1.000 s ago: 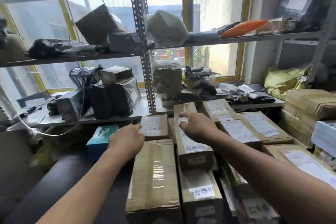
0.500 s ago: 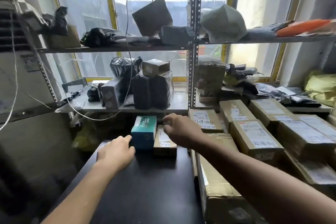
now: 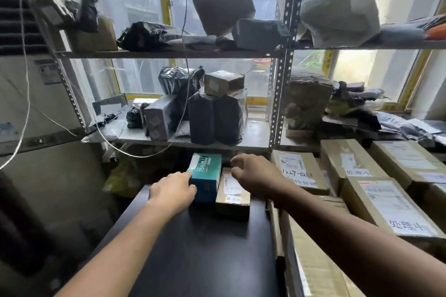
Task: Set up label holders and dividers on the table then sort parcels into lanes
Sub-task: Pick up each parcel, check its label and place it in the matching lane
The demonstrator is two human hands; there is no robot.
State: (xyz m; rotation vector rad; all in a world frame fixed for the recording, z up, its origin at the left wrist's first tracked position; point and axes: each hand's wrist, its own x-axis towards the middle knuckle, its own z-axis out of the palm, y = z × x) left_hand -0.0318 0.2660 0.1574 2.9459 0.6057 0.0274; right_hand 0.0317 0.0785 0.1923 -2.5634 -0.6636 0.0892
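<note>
**Hands.** Two hands are in view, both reaching toward the far end of the table (image 3: pixel 193 248).
- The left hand (image 3: pixel 172 190) rests its fingers against the near left corner of the teal box (image 3: pixel 205 176). The fingertips are hidden by the hand, so I cannot tell whether it grips or only touches.
- The right hand (image 3: pixel 253 173) hovers over the small cardboard parcel (image 3: pixel 233 196). Its fingers are loosely curled, with thumb and forefinger apart, and it holds nothing.

**Table.** Two items stand on the dark top at its far end:
- One teal box.
- One small cardboard parcel, touching the box's right side and carrying white labels.

**Right of the table.** Five brown cartons can be counted, packed close together.
- One carton has a handwritten number (image 3: pixel 299 171).
- Two cartons are farther right (image 3: pixel 350 159) (image 3: pixel 407 159).
- One large labelled carton (image 3: pixel 391 207) sits nearer.
- One long carton (image 3: pixel 313 260) runs along the table's right edge.

**Shelving beyond the table.** Two shelf levels are visible.
- Lower level, left bay:
  - Two upright black-wrapped parcels (image 3: pixel 214 118) stand side by side.
  - One small brown box (image 3: pixel 224 83) sits on top of them.
  - One grey box (image 3: pixel 161 120) stands to their left.
- Upper level:
  - One tilted brown box (image 3: pixel 224 2).
  - One dark wrapped parcel (image 3: pixel 260 34) touches its right side.
  - One pale bundle (image 3: pixel 340 12) lies farther right.
</note>
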